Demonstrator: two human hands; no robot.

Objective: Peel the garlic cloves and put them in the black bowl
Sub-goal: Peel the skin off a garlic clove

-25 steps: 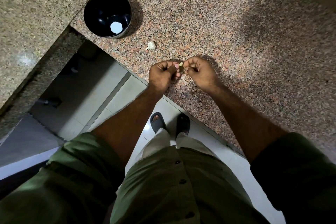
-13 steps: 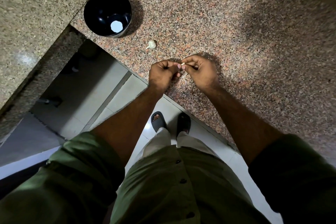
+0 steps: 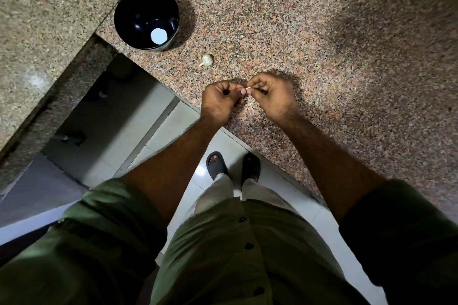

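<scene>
Olive-green button-up shirt (image 3: 223,255), dark buttons down the front, sleeves (image 3: 104,225) rolled up past elbows, forearms bare. Light beige trousers (image 3: 218,193) below. Dark slip-on sandals (image 3: 216,164), open toe, both feet.

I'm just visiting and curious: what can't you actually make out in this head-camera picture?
- Garlic clove: only a pale tip shows; the left hand and right hand hide the rest.
- How far it is peeled: too small to tell.
- Black bowl: a white glare masks part of its bottom.
</scene>
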